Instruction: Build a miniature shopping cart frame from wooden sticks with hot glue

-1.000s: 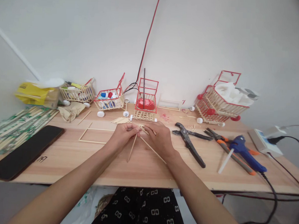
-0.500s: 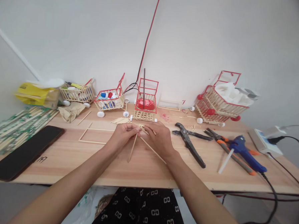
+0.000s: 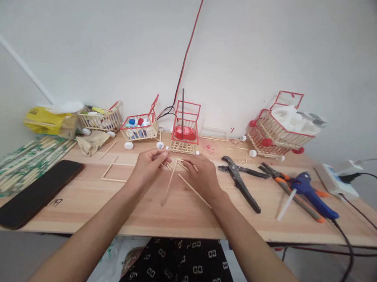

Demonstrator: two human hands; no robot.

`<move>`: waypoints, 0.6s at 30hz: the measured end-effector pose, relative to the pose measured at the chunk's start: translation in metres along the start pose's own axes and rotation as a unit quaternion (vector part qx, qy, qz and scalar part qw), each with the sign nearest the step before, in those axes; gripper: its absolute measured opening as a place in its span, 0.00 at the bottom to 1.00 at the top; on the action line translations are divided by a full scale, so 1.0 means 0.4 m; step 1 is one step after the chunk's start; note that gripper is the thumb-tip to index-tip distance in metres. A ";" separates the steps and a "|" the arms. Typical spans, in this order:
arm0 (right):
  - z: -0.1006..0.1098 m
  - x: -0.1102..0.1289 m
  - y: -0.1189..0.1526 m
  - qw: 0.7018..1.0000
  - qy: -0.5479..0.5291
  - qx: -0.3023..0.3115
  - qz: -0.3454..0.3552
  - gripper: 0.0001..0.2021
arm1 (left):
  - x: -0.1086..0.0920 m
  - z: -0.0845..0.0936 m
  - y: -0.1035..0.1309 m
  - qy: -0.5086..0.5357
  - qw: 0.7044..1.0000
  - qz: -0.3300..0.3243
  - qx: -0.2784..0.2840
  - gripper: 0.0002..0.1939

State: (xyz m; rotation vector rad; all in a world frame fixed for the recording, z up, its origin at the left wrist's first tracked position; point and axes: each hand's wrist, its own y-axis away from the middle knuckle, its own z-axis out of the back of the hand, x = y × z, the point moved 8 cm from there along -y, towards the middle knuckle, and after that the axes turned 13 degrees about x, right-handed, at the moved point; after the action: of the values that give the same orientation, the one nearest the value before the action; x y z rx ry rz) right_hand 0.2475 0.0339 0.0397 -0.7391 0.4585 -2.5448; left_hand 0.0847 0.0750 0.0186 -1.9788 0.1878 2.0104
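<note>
My left hand (image 3: 149,166) has moved apart from the right, with thumb and fingers pinched together; what they hold, if anything, I cannot make out. Short pale stick ends (image 3: 169,166) show beside its fingertips. My right hand (image 3: 203,172) is closed on thin wooden sticks near a corner where they meet. From that corner one wooden stick (image 3: 170,183) slants down toward me. Another stick (image 3: 194,191) lies below the right hand, partly under the wrist. Left of my left hand, a rectangular stick frame (image 3: 113,180) lies flat, partly hidden by the arm.
Small stick carts with red trim stand along the wall, one (image 3: 184,147) straight ahead and another (image 3: 279,135) at right. Pliers (image 3: 241,183), a blue glue gun (image 3: 315,198) and a power strip (image 3: 336,180) lie at right. A phone (image 3: 35,194) and packaged sticks (image 3: 26,162) are at left.
My left hand has drawn away to the left from the joined stick corner and now covers the pile of short sticks. The right hand stays at the corner. The view has shifted slightly.
</note>
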 end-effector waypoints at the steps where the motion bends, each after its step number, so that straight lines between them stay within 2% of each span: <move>1: -0.001 0.002 0.000 1.000 0.001 0.004 0.003 0.09 | -0.001 -0.002 0.001 0.005 1.000 0.004 0.004 0.20; 6: 0.001 0.006 -0.001 1.000 0.009 0.010 0.009 0.09 | 0.017 -0.039 0.003 -0.023 0.996 0.051 0.075 0.25; 9: 0.005 0.008 0.000 1.000 0.011 0.010 0.001 0.09 | 0.028 -0.056 0.007 -0.071 0.988 0.072 0.113 0.19; 12: 0.011 0.011 -0.001 1.000 0.002 0.010 0.006 0.09 | 0.051 -0.065 0.013 -0.062 0.981 0.113 0.142 0.13; 15: 0.051 0.003 0.001 0.998 -0.027 -0.047 0.013 0.09 | 0.065 -0.060 0.015 -0.006 0.982 0.129 0.138 0.13; 18: 0.114 -0.029 0.015 0.989 -0.070 -0.130 -0.021 0.11 | 0.059 -0.034 0.008 0.040 0.987 0.118 0.100 0.15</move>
State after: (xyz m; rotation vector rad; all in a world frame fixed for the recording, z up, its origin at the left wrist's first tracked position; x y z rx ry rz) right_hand 0.2841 0.0263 0.0688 -1.0234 0.7430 -2.4782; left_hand 0.0968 0.0708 -0.0058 -1.9871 0.6446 1.9608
